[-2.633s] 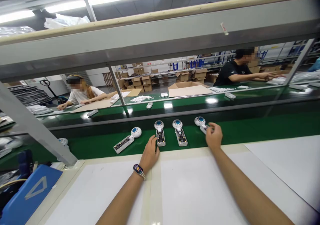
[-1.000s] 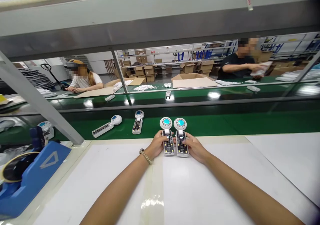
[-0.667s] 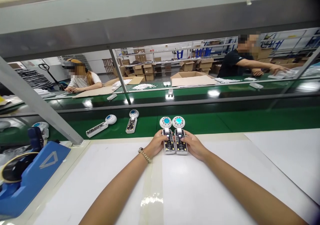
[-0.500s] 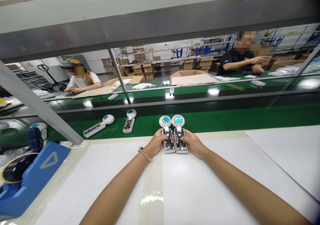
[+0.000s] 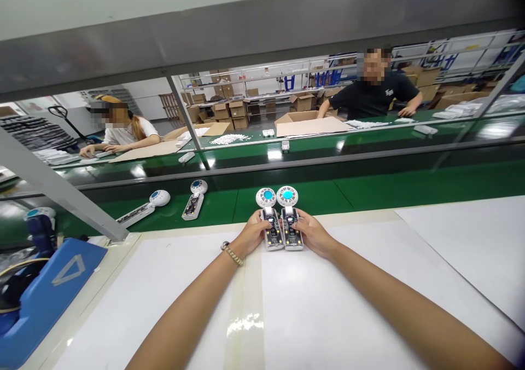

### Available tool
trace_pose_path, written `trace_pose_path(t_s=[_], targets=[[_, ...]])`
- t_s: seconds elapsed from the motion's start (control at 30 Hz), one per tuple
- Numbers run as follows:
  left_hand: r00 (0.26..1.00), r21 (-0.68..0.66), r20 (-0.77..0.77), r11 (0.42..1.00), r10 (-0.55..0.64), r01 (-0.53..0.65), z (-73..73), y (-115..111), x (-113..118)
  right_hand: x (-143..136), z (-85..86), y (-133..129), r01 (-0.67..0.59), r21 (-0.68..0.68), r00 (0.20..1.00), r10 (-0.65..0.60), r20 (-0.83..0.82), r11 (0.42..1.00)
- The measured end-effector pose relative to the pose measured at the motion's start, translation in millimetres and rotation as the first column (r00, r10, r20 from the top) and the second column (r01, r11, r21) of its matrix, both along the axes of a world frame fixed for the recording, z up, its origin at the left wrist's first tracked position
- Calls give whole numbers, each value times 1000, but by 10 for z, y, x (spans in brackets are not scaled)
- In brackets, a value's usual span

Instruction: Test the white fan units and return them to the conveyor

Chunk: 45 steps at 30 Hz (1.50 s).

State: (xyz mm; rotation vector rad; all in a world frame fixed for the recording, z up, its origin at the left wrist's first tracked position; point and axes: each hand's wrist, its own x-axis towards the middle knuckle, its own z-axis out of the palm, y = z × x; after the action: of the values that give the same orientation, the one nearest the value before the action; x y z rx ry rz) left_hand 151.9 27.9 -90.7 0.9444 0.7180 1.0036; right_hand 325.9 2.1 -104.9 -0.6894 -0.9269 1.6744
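Two white handheld devices with round heads and exposed circuit boards are held upright side by side above the white work surface. My left hand (image 5: 253,233) is closed around the left device (image 5: 272,232), its thumb on the board. Around the right device (image 5: 292,233) my right hand (image 5: 314,232) is closed the same way, thumb pressed to the front. Both heads carry a blue-green disc, the right one brighter. The fingers behind the devices are hidden. Beyond my left hand, two similar devices lie on the green belt, one upright-angled (image 5: 194,201) and one slanted (image 5: 144,208).
A blue tape dispenser (image 5: 57,293) stands at the left by a slanted metal post (image 5: 61,186). The green conveyor belt (image 5: 320,196) crosses ahead. Across it sit two co-workers (image 5: 375,99), with a cardboard box (image 5: 303,125) and a pile of small white parts (image 5: 230,139).
The view has shifted slightly to the right, so the belt devices appear further left. My hands keep their hold. The co-worker at right has turned and reaches an arm toward the cardboard box.
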Motion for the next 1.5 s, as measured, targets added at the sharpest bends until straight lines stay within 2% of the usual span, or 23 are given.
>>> trace_pose_path(t_s=[0.27, 0.77, 1.1, 1.23, 1.5], targets=[[999, 30, -36, 1000, 4, -3, 1, -18, -2, 10, 22, -21, -22, 14, 999, 22, 46, 1000], [998, 52, -52, 999, 20, -18, -12, -27, 13, 11, 84, -41, -41, 8, 999, 41, 1, 999], [998, 49, -56, 999, 25, -22, -32, -15, 9, 26, -28, 21, -18, -10, 1000, 18, -8, 1000], [998, 41, -51, 999, 23, -21, -30, -12, 10, 22, -22, 17, 5, -27, 1000, -5, -14, 1000], [999, 39, -38, 999, 17, -16, -30, -14, 3, 21, 8, 2, -32, -4, 999, 32, -4, 999]])
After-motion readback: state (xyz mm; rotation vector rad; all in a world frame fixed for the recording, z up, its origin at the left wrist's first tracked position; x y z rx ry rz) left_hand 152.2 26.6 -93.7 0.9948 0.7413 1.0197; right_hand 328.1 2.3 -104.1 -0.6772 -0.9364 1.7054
